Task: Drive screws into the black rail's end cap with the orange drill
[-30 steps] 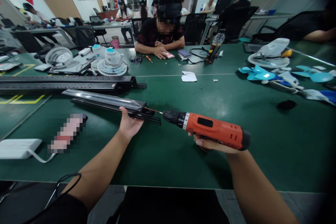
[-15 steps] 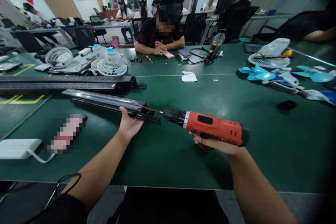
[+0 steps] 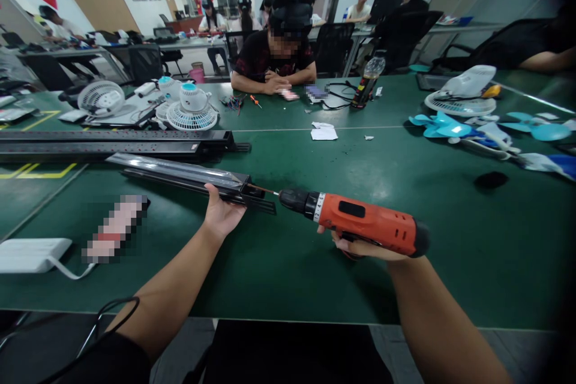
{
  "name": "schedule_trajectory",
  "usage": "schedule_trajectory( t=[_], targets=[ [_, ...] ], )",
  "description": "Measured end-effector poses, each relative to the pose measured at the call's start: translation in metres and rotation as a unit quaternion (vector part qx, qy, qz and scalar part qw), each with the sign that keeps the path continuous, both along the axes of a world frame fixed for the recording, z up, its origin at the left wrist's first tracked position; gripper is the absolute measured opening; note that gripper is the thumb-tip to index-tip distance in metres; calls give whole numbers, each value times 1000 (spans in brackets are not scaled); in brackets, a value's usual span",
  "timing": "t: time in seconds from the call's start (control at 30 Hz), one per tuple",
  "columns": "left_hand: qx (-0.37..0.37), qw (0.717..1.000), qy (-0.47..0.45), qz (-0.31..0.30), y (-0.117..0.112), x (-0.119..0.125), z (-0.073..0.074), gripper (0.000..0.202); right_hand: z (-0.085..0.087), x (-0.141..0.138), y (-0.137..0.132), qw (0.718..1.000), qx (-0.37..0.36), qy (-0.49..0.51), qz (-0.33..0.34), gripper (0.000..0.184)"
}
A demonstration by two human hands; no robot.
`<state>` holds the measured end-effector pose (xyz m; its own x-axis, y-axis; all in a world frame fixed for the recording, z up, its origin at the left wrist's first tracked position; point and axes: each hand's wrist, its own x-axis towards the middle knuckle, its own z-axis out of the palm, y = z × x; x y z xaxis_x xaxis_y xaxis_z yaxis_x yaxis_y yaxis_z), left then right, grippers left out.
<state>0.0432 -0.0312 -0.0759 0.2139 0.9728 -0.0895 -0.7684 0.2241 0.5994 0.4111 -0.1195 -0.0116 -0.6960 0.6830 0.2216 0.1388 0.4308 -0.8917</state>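
Observation:
My left hand (image 3: 222,214) is closed around the near end of a long black metal rail (image 3: 189,183), whose top has a shiny clear covering. The thumb lies over the upper edge; the other fingers are hidden beneath. My right hand (image 3: 360,246) grips an orange cordless drill (image 3: 366,219) by its handle, mostly hidden under the body. The drill points left, and its long thin bit (image 3: 265,190) reaches from the black chuck (image 3: 294,199) to the open end of the rail. Whether the tip touches a screw there cannot be seen.
More black rails (image 3: 112,143) lie behind on the green table (image 3: 292,276). At left are a phone (image 3: 117,228) and a white power bank (image 3: 33,254). Fan parts (image 3: 191,109) stand farther back, with blue fan blades (image 3: 450,126) at right. A person (image 3: 274,60) sits opposite, near a bottle (image 3: 366,84).
The drill has tilted slightly, its rear end a little lower, and its body has rolled a bit. My left hand and the rail stay where they were.

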Motion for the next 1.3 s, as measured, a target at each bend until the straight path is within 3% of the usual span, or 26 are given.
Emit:
schedule_trajectory(
  t=[0.17, 0.4, 0.67, 0.97, 1.3],
  targets=[
    [2, 999, -22, -26, 0, -1, 0, 76, 5, -3, 5, 999, -31, 15, 39, 25],
    [-7, 1000, -13, -15, 3, -1, -3, 78, 6, 0, 3, 998, -56, 23, -16, 21],
    [23, 999, -16, -20, 4, -1, -5, 75, 7, 0, 1, 999, -42, -3, -20, 20],
    [4, 1000, -27, -9, 4, -1, -6, 80, 9, -1, 1, 1000, -26, -4, -7, 17],
    [5, 1000, -19, 2, 3, 1, -4, 75, 5, -1, -2, 997, -72, -17, -32, 17]
  ],
)
